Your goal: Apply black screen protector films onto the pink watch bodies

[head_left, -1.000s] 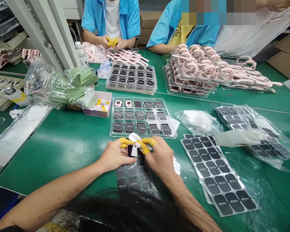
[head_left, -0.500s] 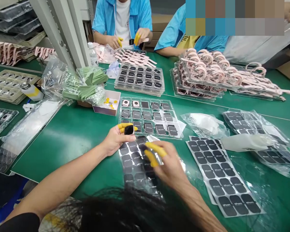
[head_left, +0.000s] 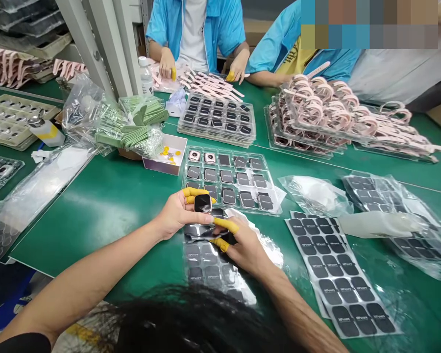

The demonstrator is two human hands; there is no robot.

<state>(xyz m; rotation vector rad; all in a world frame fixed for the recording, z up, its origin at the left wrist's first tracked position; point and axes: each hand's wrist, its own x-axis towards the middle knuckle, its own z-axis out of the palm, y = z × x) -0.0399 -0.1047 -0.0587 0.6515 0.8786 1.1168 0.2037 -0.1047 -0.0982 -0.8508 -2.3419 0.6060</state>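
My left hand (head_left: 178, 213), yellow covers on its fingertips, grips a watch body (head_left: 203, 203) with a black glossy screen facing up. Just right of it, my right hand (head_left: 242, 242) has its yellow-covered finger and thumb on the sheet of dark square films (head_left: 208, 264). The sheet's upper part is bent up and glossy between those fingers. Whether a single film is partly peeled there, I cannot make out. Beyond both hands lies a clear compartment tray (head_left: 227, 175) with watch bodies and dark printed squares in its pockets.
Right of my hands lie another film sheet (head_left: 332, 264) and a white bottle (head_left: 382, 224) on its side. Behind are stacked watch trays (head_left: 216, 117), pink straps (head_left: 323, 108), green straps (head_left: 141, 120) and a small box (head_left: 165, 164). Two people in blue sit across the table.
My right hand has moved left, close to my left hand, and the film sheet's upper part is now bent up. The watch body has tilted slightly. The co-worker's hands across have moved apart.
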